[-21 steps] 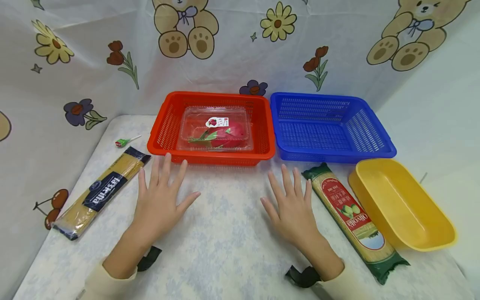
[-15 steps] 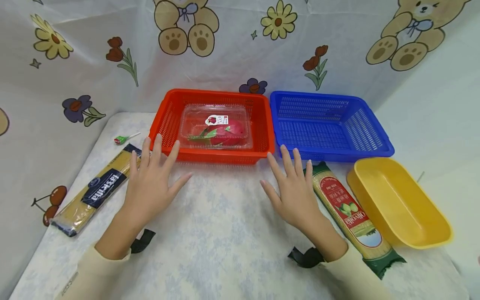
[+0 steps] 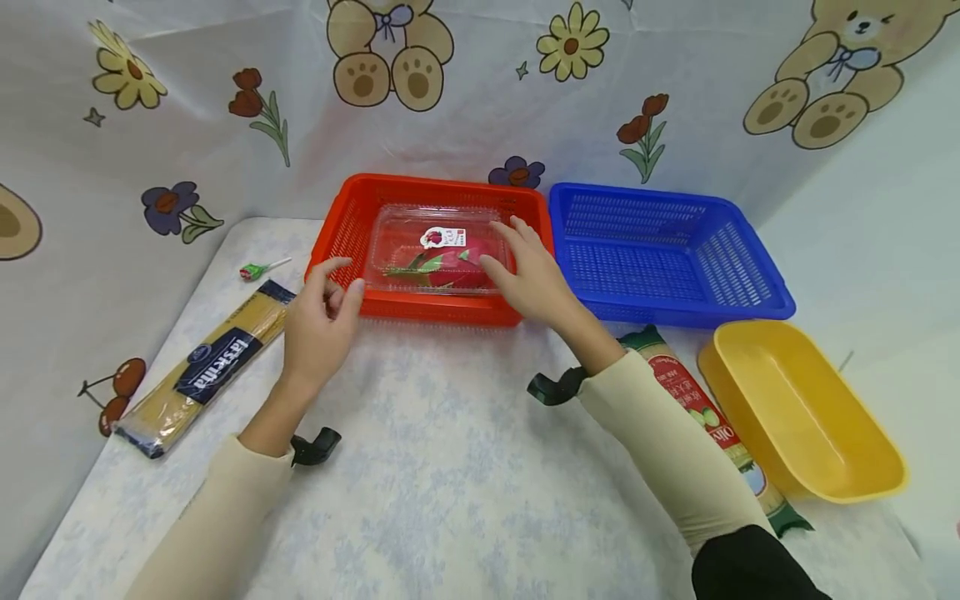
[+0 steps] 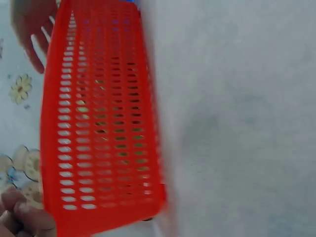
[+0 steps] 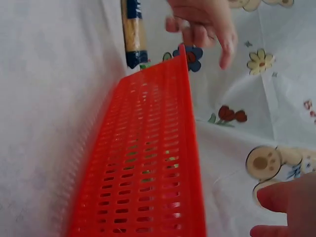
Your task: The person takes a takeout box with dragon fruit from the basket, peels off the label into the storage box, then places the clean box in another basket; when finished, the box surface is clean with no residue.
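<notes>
In the head view a red basket [image 3: 435,310] stands at the back of the table. Inside it lies a clear plastic box [image 3: 399,232] with a white label, and a pink dragon fruit [image 3: 474,271] shows through the lid. My left hand [image 3: 317,329] is at the basket's left front corner, fingers loosely bent, holding nothing. Over the basket's right side reaches my right hand [image 3: 534,282], its fingers spread and overlapping the box's right end in this view. The right wrist view shows both hands above the level of the basket's rim [image 5: 190,123].
A blue basket [image 3: 630,275] adjoins the red one on the right. Nearer lie a green-ended noodle pack [image 3: 682,387], partly behind my right sleeve, and a yellow tub [image 3: 810,417]. On the left are another pasta pack [image 3: 206,371] and a lollipop [image 3: 255,271].
Both hands were spread over the table in front of the baskets. The right hand has moved forward and left over the red basket; the left has turned and bent its fingers at the basket's corner.
</notes>
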### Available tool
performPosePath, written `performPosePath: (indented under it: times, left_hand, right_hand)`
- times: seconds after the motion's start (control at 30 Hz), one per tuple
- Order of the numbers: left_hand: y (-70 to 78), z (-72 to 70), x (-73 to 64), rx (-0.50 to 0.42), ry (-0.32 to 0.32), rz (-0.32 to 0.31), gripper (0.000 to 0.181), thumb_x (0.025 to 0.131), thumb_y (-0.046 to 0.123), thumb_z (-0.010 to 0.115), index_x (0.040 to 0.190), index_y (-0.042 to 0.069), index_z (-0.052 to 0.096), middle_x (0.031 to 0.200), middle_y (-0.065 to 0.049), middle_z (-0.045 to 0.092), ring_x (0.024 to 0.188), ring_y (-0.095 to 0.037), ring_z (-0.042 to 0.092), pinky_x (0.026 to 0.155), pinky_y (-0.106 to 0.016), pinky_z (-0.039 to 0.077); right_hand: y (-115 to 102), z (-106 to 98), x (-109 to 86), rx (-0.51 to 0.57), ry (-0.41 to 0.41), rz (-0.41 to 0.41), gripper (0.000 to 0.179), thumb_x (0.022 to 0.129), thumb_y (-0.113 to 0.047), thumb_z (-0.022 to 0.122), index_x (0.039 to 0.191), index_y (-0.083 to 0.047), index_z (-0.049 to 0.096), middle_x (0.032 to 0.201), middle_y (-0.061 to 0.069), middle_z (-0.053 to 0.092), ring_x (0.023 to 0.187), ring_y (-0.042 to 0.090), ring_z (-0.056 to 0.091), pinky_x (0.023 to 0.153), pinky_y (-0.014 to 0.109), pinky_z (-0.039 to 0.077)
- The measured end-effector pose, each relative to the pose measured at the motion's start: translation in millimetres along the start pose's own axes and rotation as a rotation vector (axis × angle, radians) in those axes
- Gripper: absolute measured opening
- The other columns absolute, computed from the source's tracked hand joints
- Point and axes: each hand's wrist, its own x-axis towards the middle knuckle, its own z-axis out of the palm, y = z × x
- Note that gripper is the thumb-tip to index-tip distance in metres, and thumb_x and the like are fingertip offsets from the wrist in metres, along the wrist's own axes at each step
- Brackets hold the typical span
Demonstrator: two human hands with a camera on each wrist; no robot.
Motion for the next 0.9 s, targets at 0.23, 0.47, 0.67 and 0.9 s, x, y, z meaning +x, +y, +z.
performPosePath:
  times: [0.23,0.47,0.67,0.9]
  left_hand:
    - [-26.0,5.4,3.8,-0.219,0.146,-0.279,0.039,0.103,0.033,0.062,0.136,0.014,0.054,0.063,-0.001,0.035,0.051,-0.011,0.031,0.047,-0.025,0.025]
    - [-38.1,12.5,0.2,-0.235,0.241,-0.438,0.040,0.102,0.041,0.060,0.133,0.016,0.054,0.062,0.002,0.044,0.048,-0.010,0.041,0.047,-0.021,0.033]
    - [-48.6,14.0,0.2,-0.384,0.322,-0.394,0.036,0.101,0.033,0.064,0.131,0.013,0.057,0.062,0.005,0.044,0.053,-0.010,0.037,0.051,-0.022,0.031]
    - [-52.4,16.3,1.9,-0.448,0.314,-0.347,0.036,0.099,0.022,0.068,0.131,0.009,0.061,0.060,0.005,0.043,0.050,-0.009,0.035,0.048,-0.020,0.029]
  right_hand:
    - [14.1,15.2,35.9,0.300,0.054,0.229,0.056,0.106,-0.032,0.054,0.157,-0.016,0.038,0.158,0.005,0.039,0.142,0.025,0.040,0.113,0.048,0.039]
    - [24.0,27.3,47.0,0.578,0.020,0.437,0.052,0.105,-0.025,0.057,0.155,-0.023,0.043,0.148,0.008,0.046,0.127,0.027,0.050,0.105,0.047,0.047]
    - [26.4,30.9,54.1,0.673,-0.054,0.487,0.055,0.104,-0.022,0.059,0.155,-0.030,0.040,0.144,0.007,0.048,0.126,0.027,0.051,0.102,0.047,0.049]
    - [24.6,30.1,56.0,0.705,-0.068,0.475,0.054,0.105,-0.020,0.056,0.155,-0.029,0.038,0.145,0.006,0.046,0.128,0.027,0.049,0.103,0.046,0.049]
